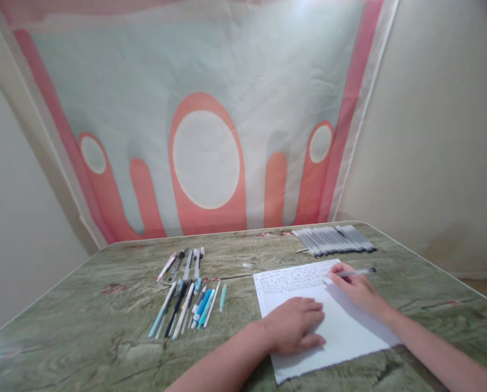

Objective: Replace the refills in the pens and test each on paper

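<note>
A white sheet of paper (341,337) lies on the table, its upper part covered with rows of handwriting too small to read. My left hand (296,325) rests flat on the left side of the sheet, fingers stretched out, holding nothing. Pinched in my right hand (355,286) is a clear pen (355,271) with a dark end pointing to the right. Its tip is at the paper, close to the last written row; I cannot tell whether it touches.
Many similar clear pens (333,240) lie in a row at the back right of the wood-patterned table (104,326). Assorted pens (182,310) are grouped left of the paper, with a small whitish piece (247,265) behind. A printed cloth (255,65) hangs beyond.
</note>
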A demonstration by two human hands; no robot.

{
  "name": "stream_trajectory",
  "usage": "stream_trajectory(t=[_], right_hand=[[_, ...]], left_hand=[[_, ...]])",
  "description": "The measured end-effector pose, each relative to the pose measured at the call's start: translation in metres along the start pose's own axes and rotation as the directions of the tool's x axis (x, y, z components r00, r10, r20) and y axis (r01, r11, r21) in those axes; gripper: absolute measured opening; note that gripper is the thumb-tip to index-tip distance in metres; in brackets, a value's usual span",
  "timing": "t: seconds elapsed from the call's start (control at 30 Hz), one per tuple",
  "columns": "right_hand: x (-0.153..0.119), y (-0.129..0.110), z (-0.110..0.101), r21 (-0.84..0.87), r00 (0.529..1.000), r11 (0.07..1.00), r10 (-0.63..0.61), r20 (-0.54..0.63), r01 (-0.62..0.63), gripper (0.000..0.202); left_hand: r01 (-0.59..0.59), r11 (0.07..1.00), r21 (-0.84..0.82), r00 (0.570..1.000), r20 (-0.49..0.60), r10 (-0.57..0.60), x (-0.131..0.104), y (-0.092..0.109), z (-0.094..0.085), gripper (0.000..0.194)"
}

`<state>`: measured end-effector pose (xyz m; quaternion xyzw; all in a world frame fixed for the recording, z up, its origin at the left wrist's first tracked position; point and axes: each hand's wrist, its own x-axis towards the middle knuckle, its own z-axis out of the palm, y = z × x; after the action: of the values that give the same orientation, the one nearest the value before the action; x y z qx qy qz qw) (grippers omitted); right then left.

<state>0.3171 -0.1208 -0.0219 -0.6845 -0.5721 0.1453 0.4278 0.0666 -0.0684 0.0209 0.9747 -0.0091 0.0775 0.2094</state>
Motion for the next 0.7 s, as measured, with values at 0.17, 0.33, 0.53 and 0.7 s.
stream_trajectory(t=[0.17, 0.33, 0.53, 0.7], right_hand=[[-0.005, -0.009, -0.002, 0.012, 1.000, 1.000, 0.011, 0.019, -0.011, 0.028], [-0.006, -0.027, 0.008, 0.078, 0.995, 0.996, 0.034, 0.093, -0.041, 0.036], [0.017, -0.072, 0.037, 0.197, 0.962, 0.980, -0.066, 0.265, 0.013, 0.041], [0.056, -0.115, 0.079, 0.329, 0.939, 0.944, -0.127, 0.321, 0.015, 0.044]], left_hand=[[0.105, 0.993, -0.061, 0.972, -0.203, -0.115, -0.005, -0.021, -0.001, 0.030], [0.405, 0.909, -0.099, 0.815, -0.412, -0.408, -0.024, -0.060, -0.028, 0.028], [0.802, 0.586, -0.113, 0.502, -0.405, -0.764, -0.063, -0.119, -0.071, 0.031], [0.912, 0.391, -0.124, 0.316, -0.393, -0.863, -0.084, -0.162, -0.093, 0.023]])
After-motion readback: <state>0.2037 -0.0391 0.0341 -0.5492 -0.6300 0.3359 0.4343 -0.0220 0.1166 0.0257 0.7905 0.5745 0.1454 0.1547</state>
